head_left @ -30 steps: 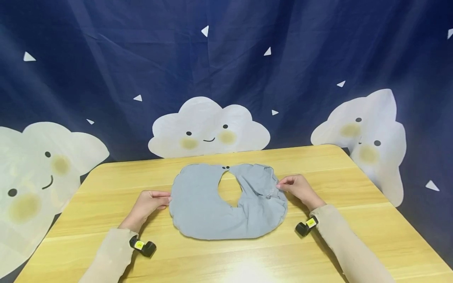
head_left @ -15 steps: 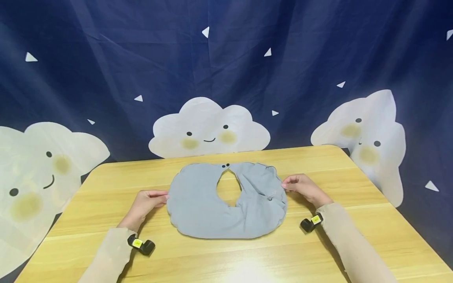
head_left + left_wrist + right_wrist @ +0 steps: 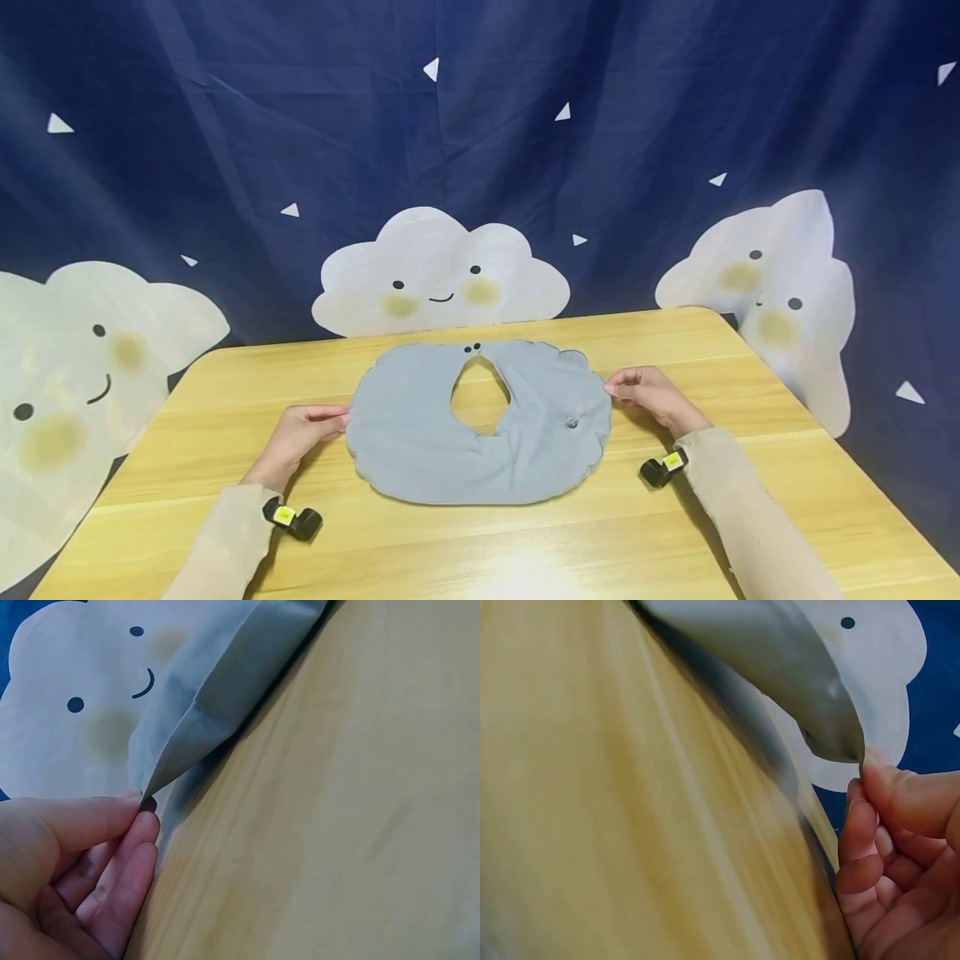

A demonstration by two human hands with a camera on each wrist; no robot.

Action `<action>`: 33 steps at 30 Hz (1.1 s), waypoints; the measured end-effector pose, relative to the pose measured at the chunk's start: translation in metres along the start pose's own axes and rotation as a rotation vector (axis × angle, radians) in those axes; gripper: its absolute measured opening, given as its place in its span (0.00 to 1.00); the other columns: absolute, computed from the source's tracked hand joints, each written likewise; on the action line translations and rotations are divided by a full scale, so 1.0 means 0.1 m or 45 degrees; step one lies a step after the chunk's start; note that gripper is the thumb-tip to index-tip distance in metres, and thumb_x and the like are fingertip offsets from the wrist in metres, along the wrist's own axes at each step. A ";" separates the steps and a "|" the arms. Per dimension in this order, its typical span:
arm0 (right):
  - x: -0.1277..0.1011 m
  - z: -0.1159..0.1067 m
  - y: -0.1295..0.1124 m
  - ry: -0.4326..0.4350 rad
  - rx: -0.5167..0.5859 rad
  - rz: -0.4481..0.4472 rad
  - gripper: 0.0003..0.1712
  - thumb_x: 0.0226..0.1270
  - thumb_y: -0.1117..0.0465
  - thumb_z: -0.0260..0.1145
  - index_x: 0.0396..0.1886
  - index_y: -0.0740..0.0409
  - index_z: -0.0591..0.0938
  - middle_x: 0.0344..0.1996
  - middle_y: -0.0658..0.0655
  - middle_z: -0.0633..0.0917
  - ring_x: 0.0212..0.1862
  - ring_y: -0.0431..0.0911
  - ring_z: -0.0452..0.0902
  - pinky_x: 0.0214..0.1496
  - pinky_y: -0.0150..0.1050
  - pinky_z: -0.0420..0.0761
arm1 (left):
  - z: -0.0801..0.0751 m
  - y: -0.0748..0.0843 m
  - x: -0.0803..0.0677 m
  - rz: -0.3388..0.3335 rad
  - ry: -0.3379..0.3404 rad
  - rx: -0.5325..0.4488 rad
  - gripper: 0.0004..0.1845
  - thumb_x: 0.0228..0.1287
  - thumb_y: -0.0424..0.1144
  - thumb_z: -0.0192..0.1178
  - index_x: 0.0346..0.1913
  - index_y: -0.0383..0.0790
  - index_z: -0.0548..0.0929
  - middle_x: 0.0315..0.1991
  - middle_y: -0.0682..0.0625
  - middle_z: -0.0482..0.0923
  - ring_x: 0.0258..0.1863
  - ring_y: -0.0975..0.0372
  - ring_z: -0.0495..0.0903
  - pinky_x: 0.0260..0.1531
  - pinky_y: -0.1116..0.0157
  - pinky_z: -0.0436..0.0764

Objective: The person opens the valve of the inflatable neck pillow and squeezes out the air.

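A grey-blue inflatable neck pillow [image 3: 405, 433], rather flat, is spread out between both hands, its opening in the middle and a few creases on its right half. My left hand [image 3: 294, 437] pinches the seam at its left edge between thumb and fingers. On the opposite edge, the thumb and forefinger of my right hand [image 3: 654, 400] pinch the seam. A small clear valve [image 3: 573, 422] shows on the right half, and two dark snap buttons [image 3: 472, 347] sit at the top. In the right wrist view, the pillow's edge [image 3: 817, 705] is raised above the wood.
The pillow is over a light wood-grain table [image 3: 450, 550]. Behind the table hangs a dark blue curtain [image 3: 495, 142] printed with smiling clouds and white triangles. A small black camera is strapped on each wrist, one by the left sleeve [image 3: 225, 533], one by the right sleeve [image 3: 742, 508].
Both hands have drawn apart, the left outward to the left, the right outward to the right. The pillow is stretched wider, and the folds on its right half have smoothed out.
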State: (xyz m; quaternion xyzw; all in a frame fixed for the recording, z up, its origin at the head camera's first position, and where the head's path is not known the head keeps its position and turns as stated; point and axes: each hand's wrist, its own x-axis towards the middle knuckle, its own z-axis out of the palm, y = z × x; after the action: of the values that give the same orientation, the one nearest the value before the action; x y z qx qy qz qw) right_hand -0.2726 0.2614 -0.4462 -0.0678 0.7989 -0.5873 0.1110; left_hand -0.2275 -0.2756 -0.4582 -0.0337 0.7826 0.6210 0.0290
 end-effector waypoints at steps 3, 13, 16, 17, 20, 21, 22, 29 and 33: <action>0.01 -0.01 0.00 0.024 -0.017 0.016 0.09 0.61 0.68 0.65 0.34 0.74 0.80 0.21 0.46 0.80 0.25 0.37 0.73 0.28 0.29 0.74 | -0.02 0.01 0.00 -0.012 0.003 0.014 0.21 0.56 0.30 0.66 0.50 0.18 0.77 0.34 0.54 0.86 0.31 0.71 0.83 0.35 0.71 0.82; 0.02 -0.05 0.01 0.046 -0.033 0.085 0.02 0.59 0.67 0.66 0.28 0.63 0.82 0.21 0.45 0.80 0.24 0.36 0.70 0.28 0.29 0.72 | -0.05 0.02 -0.02 -0.029 0.019 -0.005 0.21 0.56 0.29 0.65 0.50 0.18 0.76 0.34 0.54 0.86 0.31 0.71 0.83 0.36 0.71 0.82; 0.00 -0.06 0.01 0.008 -0.053 0.079 0.04 0.58 0.67 0.67 0.29 0.65 0.83 0.21 0.46 0.80 0.23 0.37 0.70 0.27 0.29 0.72 | -0.04 0.02 -0.02 -0.026 0.021 -0.029 0.22 0.57 0.30 0.66 0.51 0.18 0.76 0.34 0.55 0.86 0.31 0.70 0.83 0.36 0.71 0.82; 0.00 -0.06 0.01 -0.003 -0.063 0.079 0.04 0.58 0.66 0.67 0.29 0.65 0.83 0.21 0.46 0.81 0.23 0.37 0.70 0.27 0.29 0.71 | -0.04 0.02 -0.02 -0.027 0.026 -0.035 0.22 0.56 0.30 0.66 0.51 0.18 0.76 0.34 0.55 0.86 0.31 0.70 0.83 0.35 0.71 0.82; 0.00 -0.08 0.00 -0.026 -0.104 0.077 0.08 0.58 0.64 0.68 0.31 0.68 0.84 0.21 0.46 0.82 0.23 0.37 0.70 0.26 0.30 0.71 | -0.03 0.01 0.00 -0.023 0.017 -0.036 0.23 0.57 0.32 0.66 0.51 0.18 0.77 0.34 0.56 0.86 0.31 0.70 0.83 0.35 0.71 0.82; 0.00 -0.08 -0.01 -0.022 -0.113 0.083 0.09 0.58 0.63 0.69 0.32 0.68 0.84 0.21 0.46 0.82 0.23 0.37 0.70 0.26 0.30 0.71 | -0.02 0.01 0.01 -0.020 0.016 -0.037 0.23 0.57 0.33 0.66 0.51 0.19 0.77 0.34 0.57 0.85 0.31 0.70 0.83 0.35 0.71 0.82; 0.00 -0.08 -0.01 -0.020 -0.126 0.085 0.10 0.58 0.63 0.69 0.33 0.68 0.84 0.21 0.46 0.82 0.22 0.37 0.70 0.25 0.30 0.71 | -0.02 0.01 0.01 -0.018 0.015 -0.037 0.23 0.57 0.34 0.66 0.51 0.19 0.77 0.34 0.57 0.85 0.32 0.71 0.83 0.35 0.71 0.82; 0.04 -0.08 -0.03 -0.018 -0.101 0.091 0.16 0.61 0.60 0.68 0.38 0.71 0.83 0.23 0.46 0.82 0.26 0.37 0.73 0.29 0.30 0.75 | -0.06 0.02 -0.02 -0.025 -0.025 -0.018 0.27 0.57 0.38 0.67 0.55 0.22 0.75 0.38 0.59 0.85 0.36 0.72 0.82 0.38 0.71 0.81; 0.11 -0.08 -0.01 0.038 -0.064 0.072 0.19 0.62 0.59 0.67 0.42 0.73 0.82 0.23 0.46 0.83 0.28 0.37 0.75 0.32 0.30 0.77 | -0.08 0.04 -0.06 -0.032 -0.035 -0.020 0.29 0.57 0.39 0.68 0.56 0.22 0.75 0.39 0.58 0.85 0.36 0.71 0.83 0.39 0.70 0.81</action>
State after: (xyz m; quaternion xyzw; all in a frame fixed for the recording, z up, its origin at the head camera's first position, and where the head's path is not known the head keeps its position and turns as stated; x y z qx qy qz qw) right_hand -0.2849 0.2664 -0.4441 -0.0392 0.8165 -0.5646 0.1140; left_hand -0.2223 -0.2825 -0.4524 -0.0351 0.7767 0.6271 0.0473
